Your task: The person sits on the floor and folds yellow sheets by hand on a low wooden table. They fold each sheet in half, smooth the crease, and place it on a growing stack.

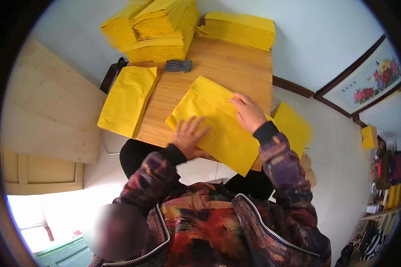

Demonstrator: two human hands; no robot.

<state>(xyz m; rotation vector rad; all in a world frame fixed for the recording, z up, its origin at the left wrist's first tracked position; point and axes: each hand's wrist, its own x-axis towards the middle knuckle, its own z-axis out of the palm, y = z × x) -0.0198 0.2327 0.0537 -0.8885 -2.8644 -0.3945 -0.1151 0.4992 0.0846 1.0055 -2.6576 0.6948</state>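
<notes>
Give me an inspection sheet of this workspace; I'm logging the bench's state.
Surface: wooden table, mostly covered.
Job's things: large yellow paper sheet, partly folded, overhanging the near edge.
Clutter: tall yellow paper stacks at the far edge; separate yellow pile overhanging the left edge; small dark block.
Hands: left hand flat on the sheet, fingers spread; right hand pressing the fold.
Cables: nothing seen.
Surroundings: framed flower picture, cluttered shelves.
</notes>
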